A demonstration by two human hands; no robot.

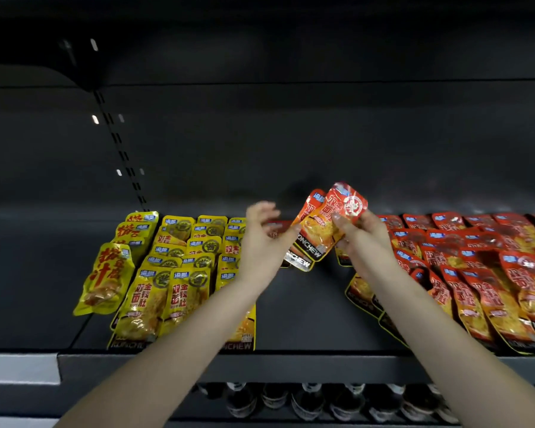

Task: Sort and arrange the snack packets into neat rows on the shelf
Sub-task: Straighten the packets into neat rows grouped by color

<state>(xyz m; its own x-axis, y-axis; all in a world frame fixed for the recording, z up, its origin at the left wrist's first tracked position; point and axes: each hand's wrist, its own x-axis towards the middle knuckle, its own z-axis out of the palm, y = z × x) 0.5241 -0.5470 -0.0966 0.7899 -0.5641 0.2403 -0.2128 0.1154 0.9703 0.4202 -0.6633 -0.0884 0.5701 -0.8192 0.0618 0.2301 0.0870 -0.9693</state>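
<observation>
Right hand [365, 242] pinches two red snack packets [325, 223], tilted, above the shelf [306, 304] middle. Left hand [261, 239] sits at their 9 o'clock, fingers loose and blurred, gripping nothing. Yellow packets [179, 264] lie in rows at 9 o'clock, the red packet pile [476, 264] at 3 o'clock.
</observation>
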